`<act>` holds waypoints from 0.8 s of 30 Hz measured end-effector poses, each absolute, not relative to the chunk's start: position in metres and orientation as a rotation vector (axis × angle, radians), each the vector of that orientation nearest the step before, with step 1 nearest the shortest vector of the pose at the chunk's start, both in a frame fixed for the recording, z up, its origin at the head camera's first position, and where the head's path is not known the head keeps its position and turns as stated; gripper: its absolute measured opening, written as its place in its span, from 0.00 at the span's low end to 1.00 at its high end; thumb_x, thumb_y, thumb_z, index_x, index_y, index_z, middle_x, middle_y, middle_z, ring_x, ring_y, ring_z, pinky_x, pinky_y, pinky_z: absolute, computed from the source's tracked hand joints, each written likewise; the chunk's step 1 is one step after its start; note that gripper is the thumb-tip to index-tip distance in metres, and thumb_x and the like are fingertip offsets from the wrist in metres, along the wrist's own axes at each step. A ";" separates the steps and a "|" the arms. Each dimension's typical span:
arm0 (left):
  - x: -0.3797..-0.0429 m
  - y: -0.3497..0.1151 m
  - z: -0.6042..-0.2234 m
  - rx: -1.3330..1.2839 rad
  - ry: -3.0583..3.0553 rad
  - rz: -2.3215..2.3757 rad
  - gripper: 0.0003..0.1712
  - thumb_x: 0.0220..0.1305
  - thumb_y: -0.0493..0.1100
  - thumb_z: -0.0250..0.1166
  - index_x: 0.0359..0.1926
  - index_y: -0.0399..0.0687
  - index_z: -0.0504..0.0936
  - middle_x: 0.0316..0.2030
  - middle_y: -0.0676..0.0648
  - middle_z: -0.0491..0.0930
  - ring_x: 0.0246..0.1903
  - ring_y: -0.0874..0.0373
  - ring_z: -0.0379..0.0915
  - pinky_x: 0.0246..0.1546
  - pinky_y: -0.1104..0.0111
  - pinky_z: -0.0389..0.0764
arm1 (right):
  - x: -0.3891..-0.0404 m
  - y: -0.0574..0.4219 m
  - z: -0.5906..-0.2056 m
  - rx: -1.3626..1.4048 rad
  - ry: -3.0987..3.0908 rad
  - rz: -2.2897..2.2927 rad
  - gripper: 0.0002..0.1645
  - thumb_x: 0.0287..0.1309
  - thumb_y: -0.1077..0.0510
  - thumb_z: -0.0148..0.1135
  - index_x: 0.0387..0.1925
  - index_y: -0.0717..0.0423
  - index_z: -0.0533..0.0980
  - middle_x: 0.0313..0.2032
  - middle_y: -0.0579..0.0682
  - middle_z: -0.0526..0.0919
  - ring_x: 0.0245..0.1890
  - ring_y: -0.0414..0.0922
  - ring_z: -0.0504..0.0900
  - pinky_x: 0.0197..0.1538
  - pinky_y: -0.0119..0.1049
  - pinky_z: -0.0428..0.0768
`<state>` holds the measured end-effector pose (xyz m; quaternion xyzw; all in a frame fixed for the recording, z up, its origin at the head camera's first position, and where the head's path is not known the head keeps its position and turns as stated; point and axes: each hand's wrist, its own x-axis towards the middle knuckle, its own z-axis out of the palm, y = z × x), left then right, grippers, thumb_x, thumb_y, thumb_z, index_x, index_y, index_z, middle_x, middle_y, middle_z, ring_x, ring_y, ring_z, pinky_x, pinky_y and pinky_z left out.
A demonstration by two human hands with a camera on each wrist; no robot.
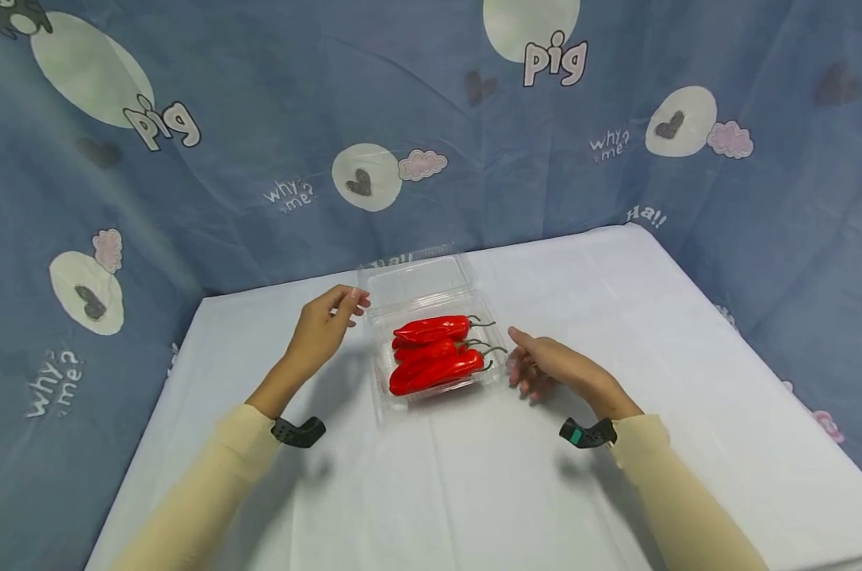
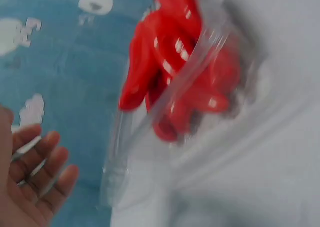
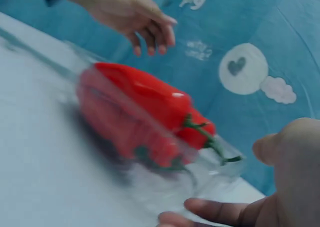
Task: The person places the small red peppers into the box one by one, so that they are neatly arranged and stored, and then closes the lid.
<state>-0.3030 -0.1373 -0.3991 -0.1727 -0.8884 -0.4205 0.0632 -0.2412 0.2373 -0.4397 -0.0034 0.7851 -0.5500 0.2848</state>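
Several shiny red peppers (image 1: 436, 371) with green stems lie in a clear plastic clamshell box (image 1: 379, 381) in the middle of the white table. The box's lid (image 1: 419, 283) is folded back, away from me. My left hand (image 1: 321, 331) hovers beside the lid's left edge, and in the left wrist view its loosely spread fingers (image 2: 47, 159) hold nothing. At the box's right side, near the pepper stems, is my right hand (image 1: 562, 366), thumb apart from the fingers. In the right wrist view its fingertips (image 3: 197, 205) come close to the box wall; whether they touch cannot be told.
A white cloth (image 1: 687, 381) covers the table. Blue printed fabric (image 1: 259, 95) hangs behind the table and along both sides. Each wrist wears a dark band, such as the left wristband (image 1: 298, 432).
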 end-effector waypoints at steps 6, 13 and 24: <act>-0.330 -0.148 -0.414 -0.216 -2.772 -1.349 0.36 0.77 0.68 0.40 0.45 0.43 0.80 0.38 0.37 0.80 0.35 0.46 0.77 0.28 0.65 0.81 | -0.224 0.229 -0.459 0.009 2.092 -1.595 0.39 0.76 0.34 0.40 0.42 0.67 0.77 0.29 0.53 0.82 0.23 0.43 0.80 0.28 0.39 0.83; -0.356 -0.155 -0.439 -0.019 -2.938 -1.301 0.45 0.74 0.73 0.35 0.48 0.36 0.78 0.37 0.35 0.78 0.25 0.50 0.73 0.24 0.64 0.78 | -0.217 0.220 -0.471 0.008 2.165 -1.693 0.26 0.78 0.46 0.46 0.34 0.65 0.74 0.22 0.48 0.76 0.19 0.40 0.74 0.21 0.33 0.73; -0.385 -0.165 -0.454 0.097 -2.998 -1.428 0.41 0.77 0.69 0.35 0.50 0.37 0.76 0.32 0.43 0.77 0.27 0.53 0.73 0.24 0.66 0.76 | -0.214 0.212 -0.471 -0.008 2.204 -1.752 0.24 0.78 0.47 0.46 0.30 0.61 0.71 0.21 0.47 0.72 0.17 0.40 0.69 0.18 0.31 0.66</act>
